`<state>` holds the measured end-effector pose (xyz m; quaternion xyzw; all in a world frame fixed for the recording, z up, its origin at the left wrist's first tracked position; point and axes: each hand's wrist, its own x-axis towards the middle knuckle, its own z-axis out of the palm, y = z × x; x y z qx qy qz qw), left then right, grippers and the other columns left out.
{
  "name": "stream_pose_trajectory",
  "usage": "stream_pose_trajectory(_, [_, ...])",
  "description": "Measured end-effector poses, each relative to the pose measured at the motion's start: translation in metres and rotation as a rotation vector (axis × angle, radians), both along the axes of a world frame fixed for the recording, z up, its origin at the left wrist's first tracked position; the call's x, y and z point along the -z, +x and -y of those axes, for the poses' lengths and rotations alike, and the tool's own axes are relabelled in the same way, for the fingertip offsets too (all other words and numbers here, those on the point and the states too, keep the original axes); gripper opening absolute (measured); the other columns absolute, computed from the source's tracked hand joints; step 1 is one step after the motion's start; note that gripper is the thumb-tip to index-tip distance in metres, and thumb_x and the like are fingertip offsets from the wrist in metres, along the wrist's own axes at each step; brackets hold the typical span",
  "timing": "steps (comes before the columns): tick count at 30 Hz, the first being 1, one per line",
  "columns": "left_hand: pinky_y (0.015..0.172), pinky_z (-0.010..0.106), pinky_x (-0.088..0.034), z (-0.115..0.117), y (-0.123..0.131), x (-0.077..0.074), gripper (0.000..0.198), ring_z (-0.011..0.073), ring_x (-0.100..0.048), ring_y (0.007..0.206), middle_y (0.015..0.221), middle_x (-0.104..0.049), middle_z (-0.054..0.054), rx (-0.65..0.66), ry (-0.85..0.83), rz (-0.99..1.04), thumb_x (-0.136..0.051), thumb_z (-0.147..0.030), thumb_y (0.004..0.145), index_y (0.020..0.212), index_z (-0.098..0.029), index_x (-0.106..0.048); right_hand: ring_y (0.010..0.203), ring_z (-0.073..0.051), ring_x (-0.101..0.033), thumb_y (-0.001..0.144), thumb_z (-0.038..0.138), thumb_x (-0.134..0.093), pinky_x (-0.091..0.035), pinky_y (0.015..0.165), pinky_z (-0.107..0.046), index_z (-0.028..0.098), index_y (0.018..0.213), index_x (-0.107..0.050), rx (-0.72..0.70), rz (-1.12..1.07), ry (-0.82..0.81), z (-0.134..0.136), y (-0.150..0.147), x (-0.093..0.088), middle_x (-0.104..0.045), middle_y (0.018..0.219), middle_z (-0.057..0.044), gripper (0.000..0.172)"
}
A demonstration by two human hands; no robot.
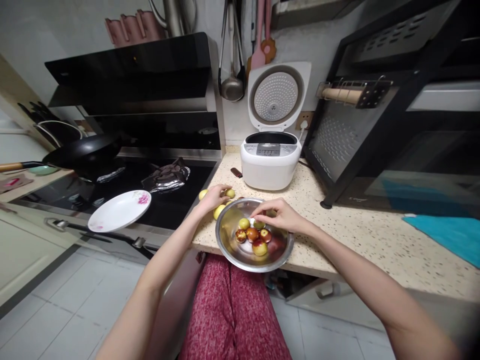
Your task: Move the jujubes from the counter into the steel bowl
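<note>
A steel bowl (225, 250) stands at the counter's front edge, its near rim reaching over my lap. Several jujubes lie in it, some yellow-green and some reddish brown, such as the brown jujube (252, 234) in the middle. My right hand (279, 215) reaches over the bowl from the right, thumb and fingertips drawn together at a green jujube (258, 224). Left of the bowl, my left hand (215, 197) is curled with its fingertips around a yellow-green jujube (230, 193). More yellow jujubes (218, 212) rest on the counter beside and below that hand.
Behind the bowl a white rice cooker (270, 162) has its lid raised. A white plate (119, 212) sits at the stove's front edge, with a black wok (88, 150) farther back. To the right are a black oven (420, 165) and a blue cloth (448, 235).
</note>
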<state>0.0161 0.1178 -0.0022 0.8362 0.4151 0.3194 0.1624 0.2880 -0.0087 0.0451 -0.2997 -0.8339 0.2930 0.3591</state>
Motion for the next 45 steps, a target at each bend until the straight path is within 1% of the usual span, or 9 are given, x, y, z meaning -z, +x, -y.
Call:
stream_pose_trajectory(8, [0.105,0.047,-0.055,-0.001,0.002,-0.003,0.038,0.0299,-0.070,0.112,0.119,-0.075,0.010,0.059,0.009,-0.039,-0.077,-0.013,0.079,0.115,-0.021,-0.073,0.082,-0.019,-0.076,0.092,0.033,-0.072,-0.060,0.079,-0.032,0.019,0.095,-0.082,-0.014,-0.003,0.014,-0.002,0.001,0.004,-0.082,0.091,-0.007,0.017])
stream_pose_trajectory(17, [0.086,0.037,-0.061,0.005,0.003,-0.008,0.023,0.0227,-0.068,0.100,0.109,-0.070,0.008,0.139,0.010,-0.022,-0.070,-0.012,0.082,0.104,-0.020,-0.069,0.082,-0.019,-0.076,0.092,0.032,-0.071,-0.059,0.076,-0.032,0.018,0.093,-0.082,-0.002,0.003,0.016,-0.001,0.002,0.003,-0.082,0.091,-0.008,0.018])
stream_pose_trajectory(23, [0.083,0.035,-0.062,0.012,-0.002,-0.008,0.024,0.0205,-0.066,0.099,0.111,-0.064,0.008,0.109,0.002,0.064,-0.071,-0.016,0.084,0.107,-0.019,-0.066,0.080,-0.019,-0.075,0.092,0.032,-0.070,-0.058,0.074,-0.031,0.019,0.092,-0.082,0.005,0.007,0.024,-0.001,0.001,0.003,-0.082,0.090,-0.007,0.018])
stream_pose_trajectory(27, [0.090,0.036,-0.062,0.027,0.003,-0.018,0.025,0.0205,-0.067,0.106,0.120,-0.063,0.010,0.154,-0.009,0.231,-0.069,-0.026,0.091,0.115,-0.019,-0.066,0.079,-0.019,-0.075,0.093,0.032,-0.069,-0.058,0.073,-0.030,0.019,0.091,-0.082,0.015,-0.008,0.050,-0.001,0.001,0.004,-0.081,0.089,-0.007,0.018])
stream_pose_trajectory(32, [0.095,0.036,-0.060,0.056,0.010,-0.041,0.029,0.0222,-0.066,0.112,0.123,-0.063,0.011,0.251,-0.038,0.418,-0.072,-0.034,0.093,0.118,-0.020,-0.067,0.073,-0.017,-0.072,0.093,0.032,-0.068,-0.056,0.071,-0.030,0.020,0.085,-0.080,0.053,-0.083,0.159,-0.001,-0.001,0.002,-0.080,0.082,-0.005,0.019])
stream_pose_trajectory(34, [0.094,0.036,-0.060,0.071,0.012,-0.052,0.030,0.0238,-0.066,0.113,0.120,-0.065,0.011,0.328,-0.037,0.316,-0.074,-0.034,0.092,0.118,-0.021,-0.069,0.068,-0.017,-0.069,0.095,0.031,-0.067,-0.054,0.068,-0.030,0.020,0.080,-0.079,0.087,-0.113,0.220,-0.001,-0.001,0.002,-0.078,0.076,-0.004,0.023])
stream_pose_trajectory(38, [0.093,0.038,-0.059,0.094,0.022,-0.068,0.028,0.0241,-0.067,0.107,0.116,-0.067,0.008,0.444,0.001,-0.036,-0.073,-0.030,0.093,0.120,-0.026,-0.072,0.064,-0.016,-0.066,0.098,0.029,-0.062,-0.051,0.065,-0.030,0.019,0.074,-0.077,0.153,-0.139,0.310,-0.002,-0.001,0.002,-0.075,0.070,-0.004,0.030])
stream_pose_trajectory(41, [0.099,0.041,-0.056,0.102,0.029,-0.070,0.029,0.0249,-0.067,0.109,0.117,-0.066,0.008,0.486,0.019,-0.169,-0.070,-0.025,0.095,0.124,-0.027,-0.070,0.062,-0.015,-0.064,0.099,0.030,-0.060,-0.049,0.063,-0.029,0.019,0.072,-0.075,0.183,-0.135,0.349,-0.003,0.000,0.003,-0.073,0.067,-0.004,0.032])
stream_pose_trajectory(45, [0.104,0.042,-0.054,0.105,0.033,-0.067,0.033,0.0247,-0.066,0.116,0.123,-0.064,0.009,0.501,-0.008,-0.199,-0.065,-0.022,0.098,0.130,-0.026,-0.067,0.058,-0.014,-0.059,0.099,0.028,-0.061,-0.046,0.060,-0.028,0.017,0.070,-0.073,0.174,-0.137,0.391,-0.005,0.000,0.004,-0.069,0.063,-0.003,0.033])
